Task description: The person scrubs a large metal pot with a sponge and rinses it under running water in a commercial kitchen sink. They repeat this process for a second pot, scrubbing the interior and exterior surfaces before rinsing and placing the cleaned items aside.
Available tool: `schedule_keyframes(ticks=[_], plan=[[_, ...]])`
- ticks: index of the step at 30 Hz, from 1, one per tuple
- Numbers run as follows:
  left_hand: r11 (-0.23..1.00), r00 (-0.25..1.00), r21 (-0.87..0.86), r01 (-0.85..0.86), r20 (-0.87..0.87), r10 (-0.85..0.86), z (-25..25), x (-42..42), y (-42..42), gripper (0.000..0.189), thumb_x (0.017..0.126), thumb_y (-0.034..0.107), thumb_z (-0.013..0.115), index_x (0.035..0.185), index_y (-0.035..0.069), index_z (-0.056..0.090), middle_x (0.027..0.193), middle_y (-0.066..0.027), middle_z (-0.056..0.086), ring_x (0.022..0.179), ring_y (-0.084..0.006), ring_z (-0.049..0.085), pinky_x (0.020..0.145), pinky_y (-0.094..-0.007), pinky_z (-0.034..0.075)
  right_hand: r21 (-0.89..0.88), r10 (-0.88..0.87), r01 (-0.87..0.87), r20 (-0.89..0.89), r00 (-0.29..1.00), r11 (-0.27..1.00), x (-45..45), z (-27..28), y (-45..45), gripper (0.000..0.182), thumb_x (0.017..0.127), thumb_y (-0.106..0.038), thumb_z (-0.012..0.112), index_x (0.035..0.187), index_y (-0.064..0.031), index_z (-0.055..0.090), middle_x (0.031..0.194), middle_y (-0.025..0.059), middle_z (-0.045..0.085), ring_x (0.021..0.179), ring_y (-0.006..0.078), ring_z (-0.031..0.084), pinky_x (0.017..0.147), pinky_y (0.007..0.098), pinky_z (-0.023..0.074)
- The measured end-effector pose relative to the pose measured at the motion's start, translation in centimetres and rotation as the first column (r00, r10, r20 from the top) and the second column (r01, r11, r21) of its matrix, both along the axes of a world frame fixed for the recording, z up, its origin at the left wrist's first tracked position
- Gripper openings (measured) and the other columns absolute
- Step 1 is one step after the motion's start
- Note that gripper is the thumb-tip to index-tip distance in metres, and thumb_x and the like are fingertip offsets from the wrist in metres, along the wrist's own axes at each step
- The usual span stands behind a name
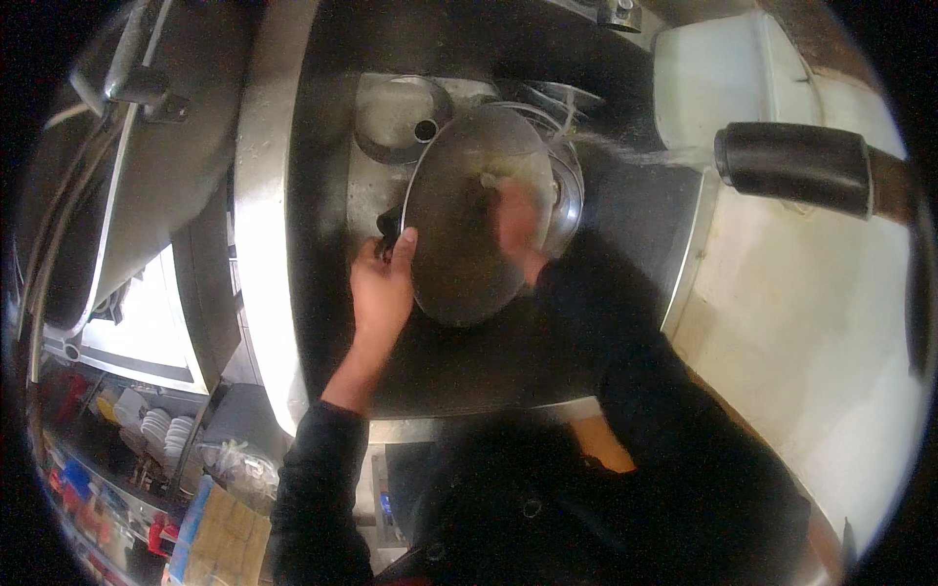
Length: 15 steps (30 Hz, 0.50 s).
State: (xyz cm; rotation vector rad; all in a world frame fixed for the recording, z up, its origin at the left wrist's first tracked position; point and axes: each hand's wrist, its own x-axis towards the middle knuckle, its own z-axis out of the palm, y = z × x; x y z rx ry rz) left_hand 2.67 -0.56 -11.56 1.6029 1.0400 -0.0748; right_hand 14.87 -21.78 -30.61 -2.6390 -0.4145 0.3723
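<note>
A large round dark pan is held tilted over a deep metal sink. My left hand grips it at the left rim, thumb on the edge and fingers around a black part that looks like its handle. Blurred by motion, my right hand is at the inner face of the pan. Something small and pale shows at its fingertips, too blurred to name. Water streams from a black spray nozzle on the right, towards the area behind the pan.
A round metal pan lies in the sink behind the held one, and shiny metal cookware sits beside it. A whitish plastic container stands at upper right. Stacked white dishes are on a shelf at lower left, near a cardboard piece.
</note>
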Motion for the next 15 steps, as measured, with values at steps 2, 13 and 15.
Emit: schedule_keyframes(ticks=[2,13,15], plan=[[0.995,0.995,-0.016,-0.102,-0.019,0.101,-0.3,-1.9,-0.5,0.05,0.092,0.041,0.068,0.093,-0.008,0.059,0.067,-0.005,0.057,0.056,-0.0157,0.052,0.054,-0.0318,0.043,0.17,-0.017,0.032,-0.087,0.996,0.985,-5.6,1.1,3.8,0.031,0.091,-0.017,0.054,0.118,-0.0026,0.058,0.116,0.0258,0.059,0.102,0.0454,0.057,0.087,0.0511,0.0477],[0.856,0.875,-0.191,-0.481,-0.168,0.454,5.7,-6.2,-3.1,0.043,0.097,0.042,0.06,0.097,-0.001,0.052,0.062,0.0039,0.044,0.051,-0.004,0.039,0.044,-0.0225,0.03,0.248,0.092,-0.025,-0.262,0.961,0.968,-8.2,5.0,7.3,0.019,0.095,-0.019,0.054,0.106,-0.0036,0.059,0.102,0.0215,0.062,0.092,0.0436,0.059,0.081,0.0504,0.0462],[0.852,0.871,-0.19,-0.487,-0.184,0.457,5.7,-6.3,-3.3,0.046,0.097,0.042,0.06,0.1,-0.003,0.052,0.062,0.0036,0.044,0.051,-0.0042,0.04,0.044,-0.0227,0.031,0.412,0.161,-0.053,-0.233,0.959,0.909,-11.3,6.0,6.9,0.017,0.094,-0.017,0.054,0.103,-0.0032,0.058,0.101,0.0217,0.062,0.087,0.0435,0.059,0.078,0.0511,0.0458]])
